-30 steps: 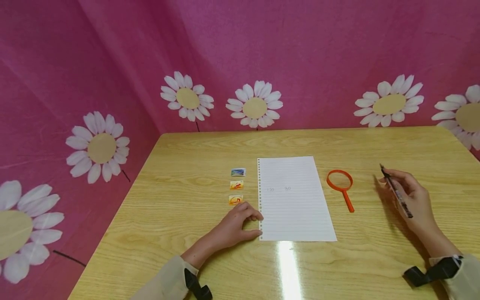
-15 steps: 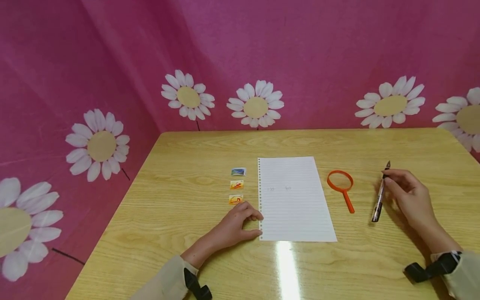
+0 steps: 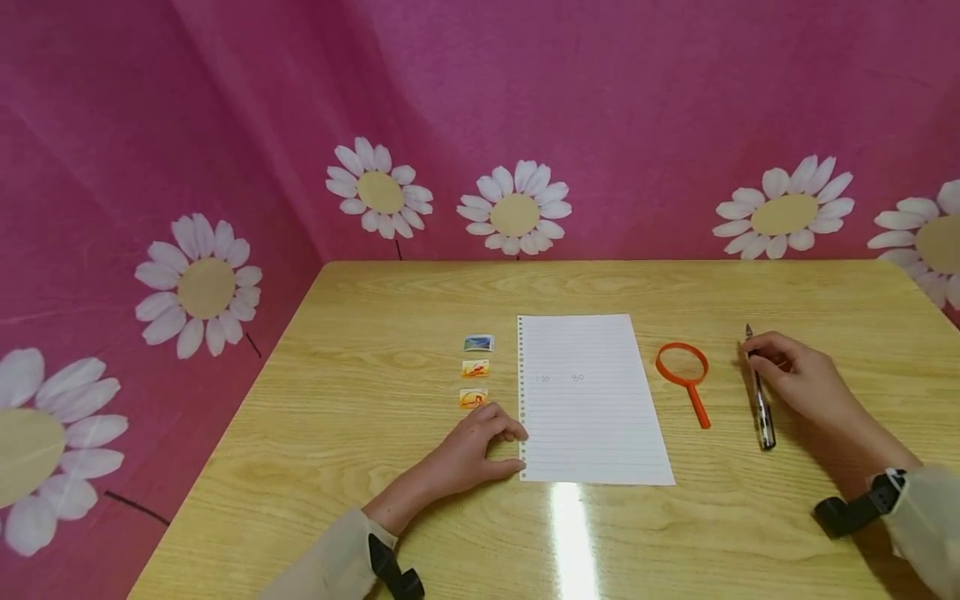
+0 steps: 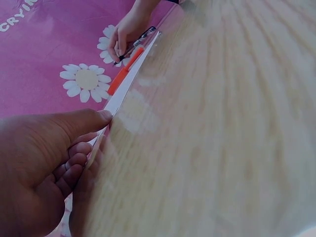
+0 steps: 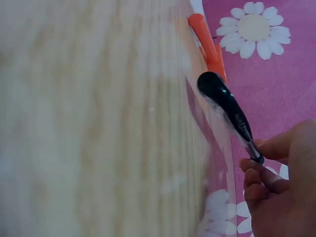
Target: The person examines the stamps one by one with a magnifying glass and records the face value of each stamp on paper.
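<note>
Pen (image 3: 759, 397), mid-R of frame, is pinched nr tip by fingers of R hand (image 3: 806, 379); light grip advised, w/ paper (image 3: 592, 425) edge steadied by L hand (image 3: 476, 446), fingers relaxed.

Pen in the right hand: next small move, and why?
Probably lay the pen on the table and release: the right hand pinches it near the tip, not in a writing grip, and holds it beside the magnifying glass, off the paper.
</note>
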The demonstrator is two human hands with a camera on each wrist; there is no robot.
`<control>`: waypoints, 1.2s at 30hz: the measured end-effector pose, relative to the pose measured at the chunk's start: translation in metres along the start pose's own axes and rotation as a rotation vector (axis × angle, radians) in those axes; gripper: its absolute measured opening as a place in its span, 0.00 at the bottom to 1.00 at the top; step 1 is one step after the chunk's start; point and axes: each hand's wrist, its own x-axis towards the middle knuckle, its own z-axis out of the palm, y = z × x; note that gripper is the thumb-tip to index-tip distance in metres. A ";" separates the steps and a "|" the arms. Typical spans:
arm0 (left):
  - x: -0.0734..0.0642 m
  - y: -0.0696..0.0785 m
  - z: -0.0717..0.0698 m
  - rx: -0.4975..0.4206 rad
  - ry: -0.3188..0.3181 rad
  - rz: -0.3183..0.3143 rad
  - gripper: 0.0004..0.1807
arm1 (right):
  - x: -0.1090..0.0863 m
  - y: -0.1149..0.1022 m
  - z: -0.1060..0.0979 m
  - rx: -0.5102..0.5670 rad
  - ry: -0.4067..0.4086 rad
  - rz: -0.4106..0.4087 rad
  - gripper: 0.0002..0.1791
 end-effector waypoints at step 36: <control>0.000 -0.002 0.000 0.005 0.012 0.014 0.15 | 0.007 -0.005 0.014 -0.144 0.018 -0.272 0.07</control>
